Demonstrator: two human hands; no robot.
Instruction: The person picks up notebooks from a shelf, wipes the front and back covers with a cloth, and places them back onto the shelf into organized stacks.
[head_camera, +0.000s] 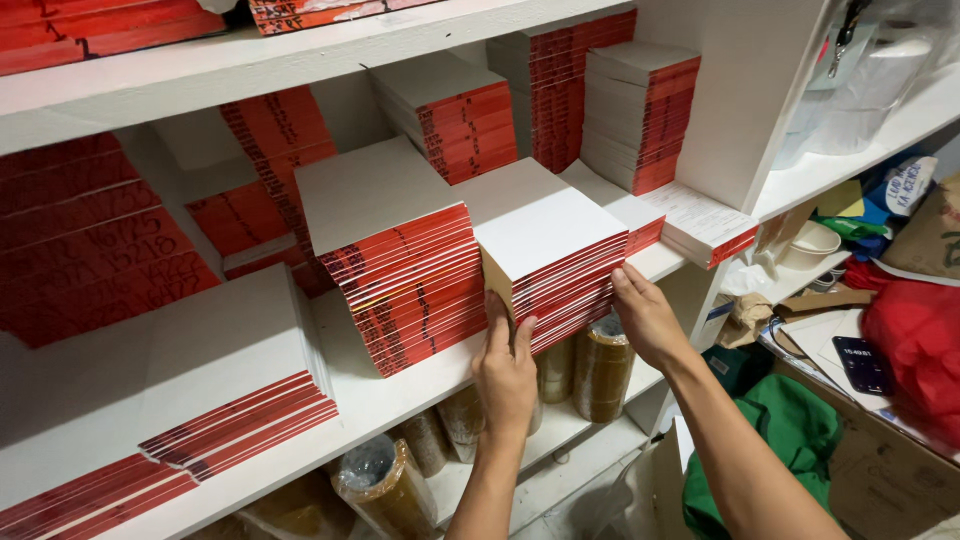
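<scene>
A white shelf (400, 395) holds many stacks of thin red-spined booklets with grey card covers. The stack in hand, a grey-topped pile of red-edged booklets (555, 255), sits at the shelf's front edge, pressed close beside a taller leaning stack of the same red booklets (410, 265) on its left. Behind stand 2 more upright red stacks (640, 115). Below the shelf lie brown rolls of packing tape (600, 365), and green cloth (790, 425) and a red bag (915, 345) crowd the right. The left hand (505, 365) reaches up from below, fingers flat and unclenched against the pile's front left corner. The right hand (645, 315) presses open fingertips on its right edge, gripping nothing
</scene>
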